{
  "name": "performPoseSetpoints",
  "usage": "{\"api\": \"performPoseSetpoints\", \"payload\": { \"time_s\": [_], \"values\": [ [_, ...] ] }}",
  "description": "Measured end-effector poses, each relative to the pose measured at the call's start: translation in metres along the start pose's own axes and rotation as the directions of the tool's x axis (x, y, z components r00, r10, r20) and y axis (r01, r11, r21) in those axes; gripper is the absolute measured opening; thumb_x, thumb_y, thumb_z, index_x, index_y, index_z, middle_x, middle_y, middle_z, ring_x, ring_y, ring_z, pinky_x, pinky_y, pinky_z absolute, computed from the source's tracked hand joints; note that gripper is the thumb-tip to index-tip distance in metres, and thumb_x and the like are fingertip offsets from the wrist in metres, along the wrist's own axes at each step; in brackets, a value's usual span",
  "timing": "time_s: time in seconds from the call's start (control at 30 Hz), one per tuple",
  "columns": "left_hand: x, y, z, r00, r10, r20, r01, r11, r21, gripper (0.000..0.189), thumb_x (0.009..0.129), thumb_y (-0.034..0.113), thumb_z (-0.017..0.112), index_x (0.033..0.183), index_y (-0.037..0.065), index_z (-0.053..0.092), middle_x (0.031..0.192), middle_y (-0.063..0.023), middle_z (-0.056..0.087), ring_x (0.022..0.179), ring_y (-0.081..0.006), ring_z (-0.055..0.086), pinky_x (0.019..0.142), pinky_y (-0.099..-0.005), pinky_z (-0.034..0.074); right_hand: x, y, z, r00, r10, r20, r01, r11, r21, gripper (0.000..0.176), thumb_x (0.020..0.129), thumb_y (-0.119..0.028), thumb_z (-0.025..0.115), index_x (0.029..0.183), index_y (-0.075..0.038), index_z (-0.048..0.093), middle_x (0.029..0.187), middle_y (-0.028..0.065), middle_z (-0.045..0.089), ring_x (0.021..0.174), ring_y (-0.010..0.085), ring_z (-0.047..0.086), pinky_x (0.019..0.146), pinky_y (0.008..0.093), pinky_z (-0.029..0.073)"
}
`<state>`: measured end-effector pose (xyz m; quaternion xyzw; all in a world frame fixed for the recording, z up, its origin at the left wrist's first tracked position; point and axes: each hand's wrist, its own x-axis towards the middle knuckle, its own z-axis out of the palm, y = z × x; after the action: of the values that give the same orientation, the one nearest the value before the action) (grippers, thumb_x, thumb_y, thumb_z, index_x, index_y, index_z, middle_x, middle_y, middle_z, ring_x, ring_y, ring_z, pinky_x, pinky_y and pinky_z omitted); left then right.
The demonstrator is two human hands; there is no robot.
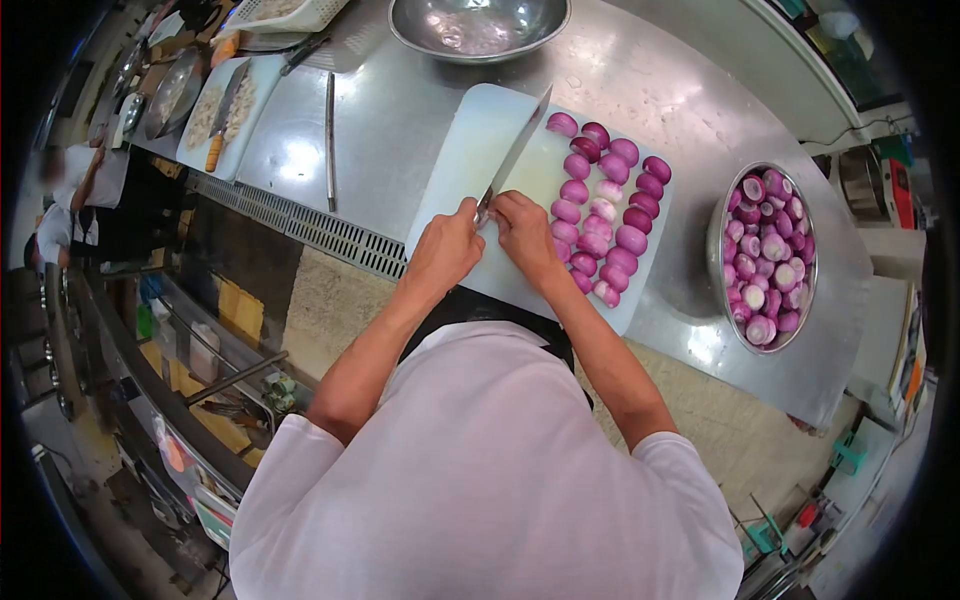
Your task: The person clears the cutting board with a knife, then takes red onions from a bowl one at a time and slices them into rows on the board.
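Observation:
A kitchen knife [520, 144] points away from me over the white cutting board [472, 125], its handle end between my two hands. My left hand [446, 247] is closed at the handle. My right hand [526, 236] has its fingers bent and pressed together right beside the handle; what they pinch, if anything, is hidden. To the right of the hands, peeled red onions [603, 208] lie in rows on the board, several of them showing pale patches.
A metal bowl [714, 262] heaped with peeled onions stands at the right. Beyond the board sits a large steel bowl [480, 50]. Leftward lie a metal rod [331, 140] and another board [262, 85] with a wooden-handled knife [229, 110] and chopped pieces. Two people [95, 180] stand at far left.

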<state>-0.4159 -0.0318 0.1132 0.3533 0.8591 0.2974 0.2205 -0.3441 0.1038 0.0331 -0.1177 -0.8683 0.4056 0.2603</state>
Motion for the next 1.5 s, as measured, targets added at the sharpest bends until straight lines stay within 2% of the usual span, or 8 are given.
{"api": "performPoseSetpoints", "payload": {
  "time_s": [0.57,0.63,0.73,1.03,1.17,1.23,1.3,1.5],
  "values": [
    [-0.01,-0.055,-0.033,0.994,-0.107,0.025,0.108,0.992,-0.058,0.024,0.086,0.012,0.059,0.101,-0.004,0.05,0.064,-0.0236,0.058,0.067,-0.0461,0.058,0.062,-0.049,0.044,0.002,-0.026,0.017,0.99,0.14,-0.015,-0.14,0.986,-0.085,0.023,0.077,-0.002,0.065,0.1,-0.003,0.065,0.104,0.0174,0.058,0.097,0.0367,0.058,0.083,0.0444,0.05],
    [-0.012,-0.056,-0.028,0.995,-0.082,-0.055,0.075,0.991,-0.112,0.024,0.095,0.02,0.057,0.089,-0.002,0.049,0.053,-0.0085,0.051,0.039,-0.0157,0.051,0.035,-0.0323,0.036,0.001,-0.013,0.01,0.99,0.129,-0.054,-0.135,0.983,-0.123,0.025,0.076,0.0,0.063,0.101,-0.003,0.065,0.104,0.0172,0.059,0.097,0.0366,0.058,0.083,0.0438,0.05],
    [-0.008,-0.032,-0.052,0.947,-0.283,0.151,0.306,0.938,-0.164,0.03,0.096,0.025,0.058,0.097,-0.004,0.051,0.056,-0.0182,0.057,0.047,-0.0293,0.06,0.048,-0.042,0.046,0.017,-0.006,-0.001,0.983,0.09,-0.161,-0.128,0.961,-0.244,0.028,0.075,0.004,0.061,0.101,-0.003,0.066,0.106,0.0177,0.059,0.097,0.0369,0.058,0.082,0.0431,0.05],
    [0.014,-0.071,-0.046,0.984,-0.133,0.117,0.157,0.961,-0.228,0.026,0.09,0.015,0.058,0.079,-0.008,0.057,0.055,-0.0177,0.059,0.047,-0.0248,0.062,0.049,-0.04,0.049,0.038,0.0,-0.006,0.979,0.153,-0.136,-0.184,0.948,-0.259,0.025,0.074,0.002,0.063,0.098,-0.003,0.068,0.106,0.0157,0.064,0.093,0.0373,0.061,0.083,0.044,0.05],
    [0.012,-0.08,-0.041,0.997,-0.005,0.081,0.017,0.988,-0.156,0.024,0.086,0.012,0.059,0.078,-0.01,0.057,0.066,-0.0288,0.061,0.064,-0.0435,0.064,0.06,-0.0483,0.051,0.071,-0.001,-0.024,0.971,0.166,-0.171,-0.221,0.9,-0.376,0.032,0.075,-0.012,0.07,0.106,-0.003,0.069,0.108,0.0174,0.067,0.094,0.0354,0.064,0.082,0.0408,0.052],
    [0.005,-0.077,-0.048,0.997,0.049,0.06,-0.042,0.993,-0.11,0.023,0.087,0.011,0.056,0.076,-0.01,0.057,0.058,-0.0192,0.06,0.05,-0.0274,0.064,0.05,-0.0413,0.05,0.103,0.009,-0.032,0.906,0.289,-0.309,-0.34,0.932,-0.125,0.033,0.081,-0.016,0.07,0.109,0.002,0.067,0.106,0.0184,0.068,0.089,0.0298,0.068,0.076,0.0379,0.055],
    [0.0,-0.076,-0.053,0.997,0.015,0.074,-0.008,0.995,-0.097,0.023,0.083,0.011,0.058,0.077,-0.011,0.058,0.072,-0.0333,0.061,0.073,-0.0498,0.062,0.067,-0.0518,0.05,0.143,0.028,-0.038,0.856,0.407,-0.319,-0.415,0.909,0.048,0.036,0.084,-0.016,0.068,0.112,0.004,0.064,0.104,0.0184,0.068,0.086,0.027,0.069,0.073,0.036,0.055],
    [-0.011,-0.081,-0.059,0.994,-0.068,0.085,0.074,0.995,-0.073,0.024,0.083,0.011,0.058,0.078,-0.012,0.058,0.073,-0.0339,0.061,0.075,-0.0511,0.062,0.069,-0.0526,0.049,0.231,0.059,-0.033,0.785,0.619,0.039,-0.541,0.653,0.53,0.039,0.094,-0.006,0.055,0.131,0.006,0.052,0.117,0.0141,0.061,0.098,0.0236,0.066,0.079,0.0294,0.057]
  ]
}}
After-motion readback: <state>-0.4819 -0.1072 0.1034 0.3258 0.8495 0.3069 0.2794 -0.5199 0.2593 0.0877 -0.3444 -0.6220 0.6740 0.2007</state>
